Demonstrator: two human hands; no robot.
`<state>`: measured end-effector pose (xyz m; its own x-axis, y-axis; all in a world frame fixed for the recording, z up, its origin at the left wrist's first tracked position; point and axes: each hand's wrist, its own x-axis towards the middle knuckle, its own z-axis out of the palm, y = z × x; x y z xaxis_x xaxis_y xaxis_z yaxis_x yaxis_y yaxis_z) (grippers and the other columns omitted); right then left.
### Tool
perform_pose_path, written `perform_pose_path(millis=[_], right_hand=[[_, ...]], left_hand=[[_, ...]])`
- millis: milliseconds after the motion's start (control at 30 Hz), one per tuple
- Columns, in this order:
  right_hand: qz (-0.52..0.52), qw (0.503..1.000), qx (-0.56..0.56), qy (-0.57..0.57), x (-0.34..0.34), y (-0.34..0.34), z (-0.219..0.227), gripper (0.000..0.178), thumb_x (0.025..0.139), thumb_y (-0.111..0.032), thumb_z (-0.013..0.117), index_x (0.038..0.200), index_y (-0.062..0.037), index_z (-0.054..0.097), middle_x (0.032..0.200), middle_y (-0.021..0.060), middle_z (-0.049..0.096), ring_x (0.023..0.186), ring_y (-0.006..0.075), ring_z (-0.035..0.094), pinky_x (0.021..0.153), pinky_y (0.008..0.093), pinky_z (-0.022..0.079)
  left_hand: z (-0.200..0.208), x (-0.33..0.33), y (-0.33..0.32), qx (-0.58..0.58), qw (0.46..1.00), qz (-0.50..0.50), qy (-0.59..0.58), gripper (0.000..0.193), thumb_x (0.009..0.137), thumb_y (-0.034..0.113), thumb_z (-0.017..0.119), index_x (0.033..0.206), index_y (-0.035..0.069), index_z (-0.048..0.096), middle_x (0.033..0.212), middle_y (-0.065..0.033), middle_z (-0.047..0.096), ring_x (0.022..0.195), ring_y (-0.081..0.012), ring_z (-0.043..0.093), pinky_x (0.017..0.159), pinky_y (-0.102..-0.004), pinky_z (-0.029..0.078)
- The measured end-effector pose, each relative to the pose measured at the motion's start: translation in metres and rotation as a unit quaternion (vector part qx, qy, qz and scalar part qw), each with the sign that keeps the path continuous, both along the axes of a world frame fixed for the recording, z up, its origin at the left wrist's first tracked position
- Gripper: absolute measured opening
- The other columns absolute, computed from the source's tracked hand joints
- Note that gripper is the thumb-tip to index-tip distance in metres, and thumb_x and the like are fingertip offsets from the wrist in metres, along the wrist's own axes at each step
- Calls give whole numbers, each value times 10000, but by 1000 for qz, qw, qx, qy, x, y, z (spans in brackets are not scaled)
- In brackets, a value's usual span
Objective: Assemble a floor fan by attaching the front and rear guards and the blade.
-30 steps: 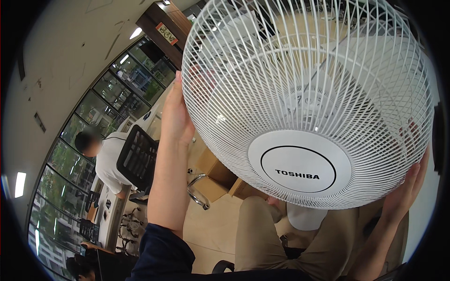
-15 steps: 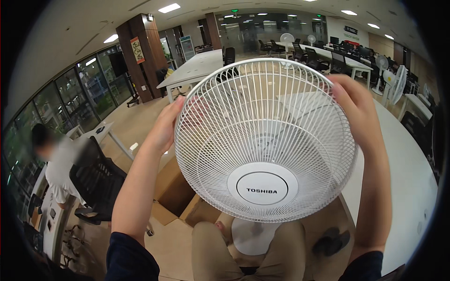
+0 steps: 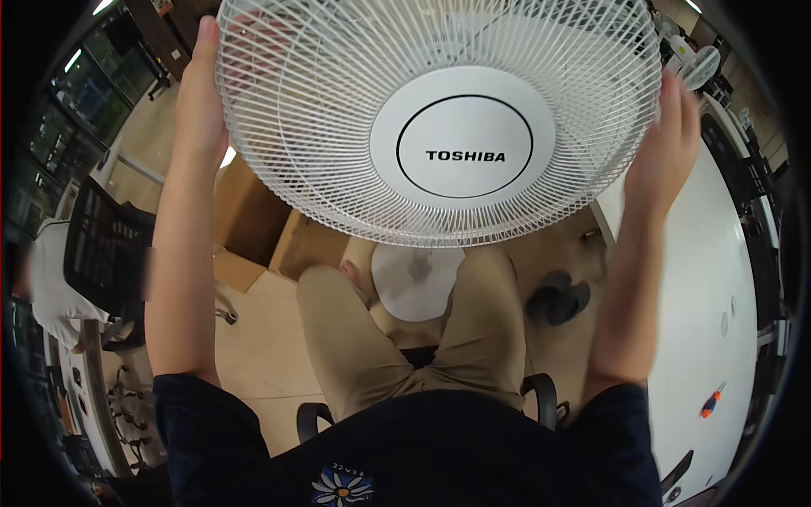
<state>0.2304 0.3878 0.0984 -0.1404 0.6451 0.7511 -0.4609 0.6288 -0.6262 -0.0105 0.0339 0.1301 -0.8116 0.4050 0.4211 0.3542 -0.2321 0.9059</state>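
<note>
A large round white fan grille (image 3: 463,135), with a smooth disc at its centre, is held up in front of me and runs past the top of the view. My left hand (image 3: 203,110) grips its left rim; some of the fingers show only through the wires. On the opposite rim is my right hand (image 3: 672,144), slightly blurred, with its fingers curled against the edge. Below the grille, a white round fan base (image 3: 414,287) stands on the floor between my legs. Whatever sits behind the grille is hard to make out.
At left lies an open cardboard box (image 3: 249,220). Dark slippers (image 3: 557,297) are on the floor by my right leg. A white table (image 3: 697,279) on my right bears a screwdriver (image 3: 712,406). Another person (image 3: 63,279) sits at far left beyond a black chair (image 3: 106,245).
The view has tilted down, so the grille sits higher and looks larger and more face-on. Both hands still hold its rim. The screwdriver on the table has come into view.
</note>
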Motion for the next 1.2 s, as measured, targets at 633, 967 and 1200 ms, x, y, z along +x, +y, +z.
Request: perform_pose_path(millis=[633,967,1200], right_hand=[[460,786,-403,-90,-1,-181,-248,987,880,-554,763,1561,-60,245,1586,123,388,1480,306,390,1236,547,272],[462,775,-403,-152,-21,-194,-266,1000,792,-558,848,1483,-10,376,1453,130,521,1385,290,493,1206,513,345],[411,794,-420,-155,-11,-206,-259,909,787,-524,868,1402,3,457,1371,109,578,1301,243,563,1139,451,438]], left_hand=[[-86,27,-3,92,990,104,-7,751,1060,650,361,1499,47,445,1433,-117,554,1275,-256,560,1088,-409,452],[-82,36,8,125,977,171,-15,760,1063,654,341,1477,29,465,1441,-116,553,1274,-251,564,1094,-411,447],[-82,36,6,148,977,150,9,724,1090,604,272,1444,16,503,1374,-146,612,1236,-265,612,1056,-413,493]])
